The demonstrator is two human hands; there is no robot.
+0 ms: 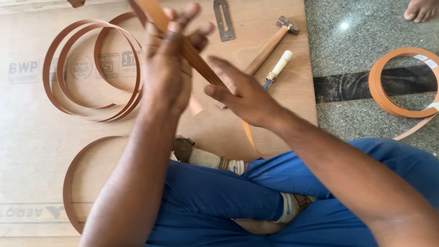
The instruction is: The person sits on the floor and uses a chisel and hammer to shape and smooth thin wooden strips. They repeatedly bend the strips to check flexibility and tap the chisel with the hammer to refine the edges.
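Observation:
My left hand (167, 61) is raised over the plywood sheet (36, 132) and grips a long brown edge-banding strip (201, 68) that slants from upper left to lower right. My right hand (242, 93) pinches the same strip lower down, fingers pointing left. Below my right hand the strip runs on down (248, 134) toward my lap. Loose coils of the same strip (91, 68) lie curled on the plywood to the left, and another curve (73, 178) sits near my left forearm.
A wooden-handled hammer (270, 45), a white-handled tool (276, 68) and a flat metal blade (223, 20) lie at the plywood's far right. A roll of orange-brown banding (382, 91) rests on the stone floor. Another person's bare foot (420, 9) shows top right. My blue-trousered legs are crossed below.

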